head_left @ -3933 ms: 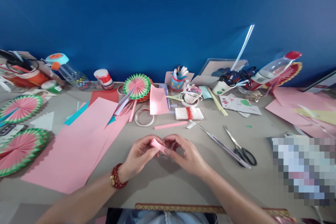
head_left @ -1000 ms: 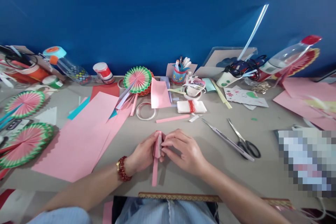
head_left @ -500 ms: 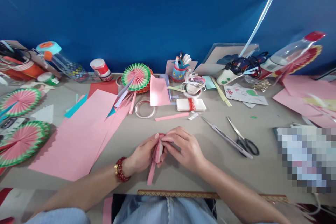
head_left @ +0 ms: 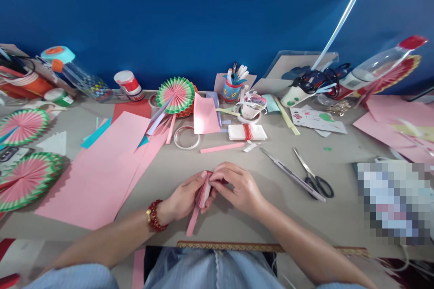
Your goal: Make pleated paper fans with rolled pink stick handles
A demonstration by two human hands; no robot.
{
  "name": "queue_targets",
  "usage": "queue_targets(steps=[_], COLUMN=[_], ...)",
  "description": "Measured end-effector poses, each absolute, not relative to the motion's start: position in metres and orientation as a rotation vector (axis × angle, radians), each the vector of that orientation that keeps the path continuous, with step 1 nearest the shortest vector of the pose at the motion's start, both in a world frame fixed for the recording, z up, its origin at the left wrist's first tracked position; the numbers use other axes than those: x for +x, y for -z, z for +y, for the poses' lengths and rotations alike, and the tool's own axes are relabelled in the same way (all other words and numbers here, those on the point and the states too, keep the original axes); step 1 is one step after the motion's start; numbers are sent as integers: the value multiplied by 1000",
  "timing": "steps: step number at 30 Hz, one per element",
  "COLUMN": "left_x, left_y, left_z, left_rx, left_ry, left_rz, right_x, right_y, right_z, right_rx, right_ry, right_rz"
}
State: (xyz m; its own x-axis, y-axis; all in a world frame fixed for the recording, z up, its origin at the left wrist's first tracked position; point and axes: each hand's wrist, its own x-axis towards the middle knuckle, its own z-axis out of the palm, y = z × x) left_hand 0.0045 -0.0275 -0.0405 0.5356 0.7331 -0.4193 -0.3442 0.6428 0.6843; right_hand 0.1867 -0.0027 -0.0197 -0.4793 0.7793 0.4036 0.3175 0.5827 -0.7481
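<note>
Between my hands is a narrow stack of folded pink paper [head_left: 202, 193], with a pale inner face turned to the right and a pink strip [head_left: 193, 222] hanging from its lower end. My left hand [head_left: 186, 193] is closed around the stack, its thumb along the upper left side and fingertips showing beneath. My right hand [head_left: 237, 188] pinches the stack's upper right edge with thumb and forefinger. Whatever is right between those fingertips is too small to make out. A beaded bracelet [head_left: 156, 216] circles my left wrist.
A craft knife [head_left: 293, 174] and open scissors [head_left: 315, 180] lie to the right. Pink sheets [head_left: 91, 176] spread on the left beside pleated paper fans [head_left: 29, 183]. Behind my hands are a tape roll [head_left: 186, 137], a pink strip [head_left: 222, 147] and a white bundle [head_left: 237, 132] tied in red.
The view has shifted slightly. Both hands keep nearly the same hold on the folded paper, and the hanging strip has swung a little to the left.
</note>
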Motion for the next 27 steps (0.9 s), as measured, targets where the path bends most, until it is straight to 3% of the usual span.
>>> queue_targets(steps=[27], left_x=[5], left_y=[42], left_z=[-27], left_rx=[574], left_ry=[-692], left_rz=[792], right_x=[189], right_y=[27], right_z=[-1], right_rx=[-867], right_ry=[-844], right_rz=[-2095])
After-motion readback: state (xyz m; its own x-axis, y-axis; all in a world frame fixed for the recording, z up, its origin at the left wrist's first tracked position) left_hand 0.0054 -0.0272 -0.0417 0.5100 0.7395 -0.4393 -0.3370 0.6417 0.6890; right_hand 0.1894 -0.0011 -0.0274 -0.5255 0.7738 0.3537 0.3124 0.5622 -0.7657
